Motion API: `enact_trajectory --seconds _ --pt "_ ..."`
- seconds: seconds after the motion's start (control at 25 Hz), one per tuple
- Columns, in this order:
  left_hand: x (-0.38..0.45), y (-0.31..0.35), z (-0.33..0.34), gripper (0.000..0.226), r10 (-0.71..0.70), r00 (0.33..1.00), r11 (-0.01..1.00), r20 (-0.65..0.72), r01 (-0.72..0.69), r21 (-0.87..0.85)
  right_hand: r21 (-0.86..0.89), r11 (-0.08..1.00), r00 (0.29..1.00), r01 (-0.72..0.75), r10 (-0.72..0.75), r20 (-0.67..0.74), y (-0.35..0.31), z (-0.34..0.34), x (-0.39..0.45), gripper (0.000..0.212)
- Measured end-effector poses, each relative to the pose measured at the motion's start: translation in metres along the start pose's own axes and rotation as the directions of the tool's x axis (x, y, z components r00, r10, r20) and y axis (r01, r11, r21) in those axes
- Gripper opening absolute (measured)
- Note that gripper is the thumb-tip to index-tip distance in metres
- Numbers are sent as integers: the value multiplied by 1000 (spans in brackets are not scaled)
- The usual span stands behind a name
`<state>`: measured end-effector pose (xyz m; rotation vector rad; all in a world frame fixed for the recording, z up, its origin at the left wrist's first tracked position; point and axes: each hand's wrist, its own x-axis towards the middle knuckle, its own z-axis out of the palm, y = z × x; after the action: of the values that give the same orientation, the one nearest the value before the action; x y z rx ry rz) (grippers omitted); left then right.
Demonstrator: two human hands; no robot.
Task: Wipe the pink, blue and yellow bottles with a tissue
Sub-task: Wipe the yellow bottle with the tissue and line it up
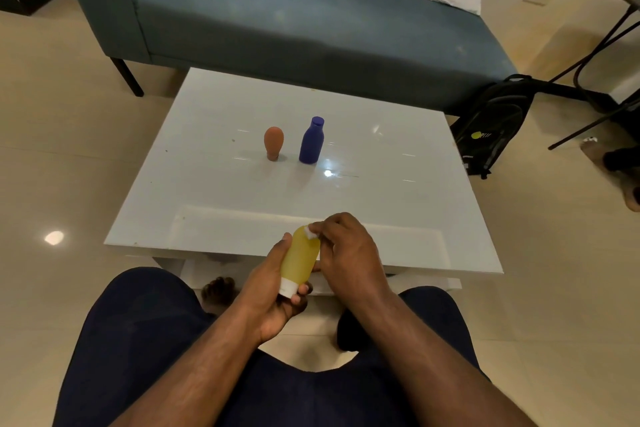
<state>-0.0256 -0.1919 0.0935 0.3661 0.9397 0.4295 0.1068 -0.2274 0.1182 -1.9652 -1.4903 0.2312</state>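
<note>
A: Large furnishings, count?

B: One blue-grey upholstered sofa (277, 21) at the far side; one glossy white rectangular low table (398, 184) before the seated person; one black backpack (491, 128) on the floor at the table's right.

A: Bottles?

B: Three. One dark blue plastic bottle (311, 141) with a matching cap, upright near the table's middle. One pinkish-brown squeeze bottle (273, 142), standing cap-down just beside it on the left, apart from it. One translucent yellow squeeze bottle (300, 258) with a white cap, held above the table's near edge, cap toward the person.

A: Tissues?

B: One small white wad of tissue (310, 231), at the yellow bottle's far end.

A: Hands?

B: Two. Left hand (268, 291): fingers curled round the yellow bottle, thumb along its side. Right hand (346, 250): fingertips pinching the tissue, apparently pressed to the bottle, though contact is hard to confirm.
</note>
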Motion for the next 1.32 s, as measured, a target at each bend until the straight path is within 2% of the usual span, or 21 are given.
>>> enact_trajectory --seconds 0.2,0.36,0.56,0.64,0.84,0.96,1.12,1.2,1.32 --pt "2 -2 -2 66 39 999 998 12 -40 53 -2 996 994 91 -90 67 -6 2 -5 25" --pt "-2 -1 2 63 65 997 994 48 -68 83 51 995 997 -83 83 -6 2 -6 8 26" --pt "-2 0 2 56 37 999 999 0 -36 31 216 957 979 -193 202 -20 -5 -4 -15 26" --pt "0 0 1 51 40 999 999 -25 -40 4 227 959 984 -167 176 -20 -7 -1 -23 27" --pt "7 1 -4 50 -9 998 996 -67 3 -88 196 979 996 -46 31 81 -19 8 -47 33" --pt "8 1 -5 48 -35 999 994 -36 31 -102 171 984 998 -46 38 51 -15 5 -36 31" --pt "4 4 -5 46 -58 998 975 30 63 -214 179 983 998 -39 31 47 -28 8 -37 30" --pt "4 5 -8 46 -37 999 964 23 41 -264 197 980 997 -1 -14 74 -33 12 -49 30" --pt "13 7 -14 40 53 996 957 -71 -71 -283 187 981 992 50 -70 101 -35 17 -63 29"
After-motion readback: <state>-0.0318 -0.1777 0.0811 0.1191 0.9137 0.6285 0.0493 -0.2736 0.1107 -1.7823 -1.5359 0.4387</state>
